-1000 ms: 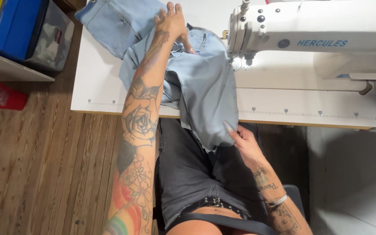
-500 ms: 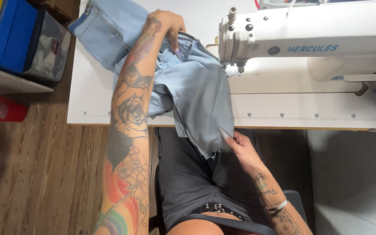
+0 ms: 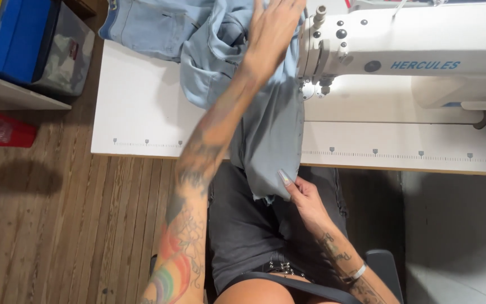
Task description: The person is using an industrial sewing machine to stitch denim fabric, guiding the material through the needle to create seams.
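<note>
Lying across the white desk (image 3: 142,107) just left of the white sewing machine (image 3: 412,56), the light-blue denim garment (image 3: 265,129) has the left hand (image 3: 274,28) spread flat on it, while the right hand (image 3: 302,197) pinches its hanging hem.

The light blue denim garment (image 3: 265,129) I'm working on is pale, washed and soft, lying bunched across the white sewing table (image 3: 142,112) just left of the sewing machine (image 3: 400,50). Its upper part spreads toward the table's far edge, where a pocket and stitched seams show. One long section runs over the near edge and hangs down to my lap, its lower edge frayed. My right hand (image 3: 305,200) pinches that hanging end; my left hand (image 3: 274,28) rests flat on the bunched top.
</note>
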